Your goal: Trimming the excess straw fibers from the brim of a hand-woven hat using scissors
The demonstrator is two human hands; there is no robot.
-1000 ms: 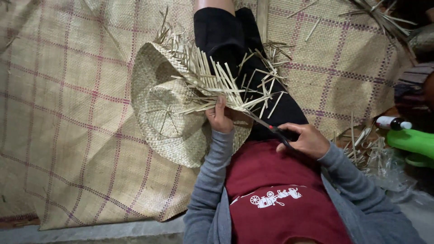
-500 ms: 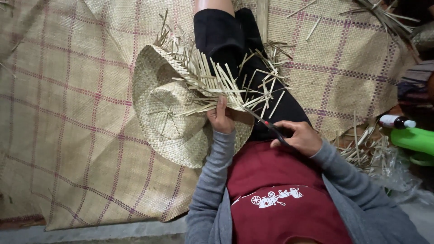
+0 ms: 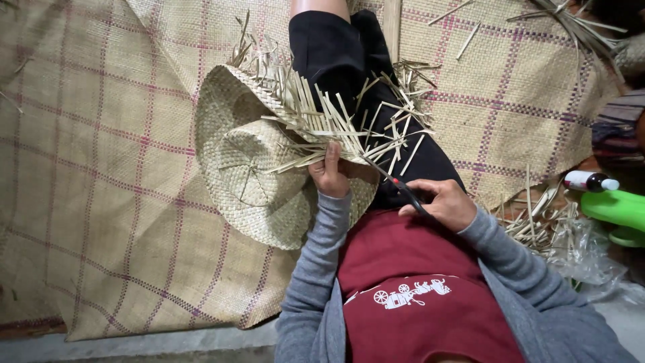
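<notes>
A pale woven straw hat (image 3: 248,168) lies across my lap with loose straw ends (image 3: 336,121) sticking out along its brim. My left hand (image 3: 330,173) grips the brim edge where the ends fan out. My right hand (image 3: 440,202) holds a thin dark tool with a red mark, likely scissors (image 3: 396,185), its tip reaching the straw ends by my left thumb. I wear a grey cardigan, a dark red top and black trousers.
A checked woven mat (image 3: 101,202) covers the floor. Cut straw scraps (image 3: 537,215) lie at the right beside clear plastic (image 3: 584,249), a small white-capped bottle (image 3: 590,181) and a green plastic object (image 3: 618,212). More straw strips (image 3: 571,20) sit at the top right.
The view has shifted slightly. My right hand has brought the tool a little closer to the straw ends; my left hand keeps its hold on the brim.
</notes>
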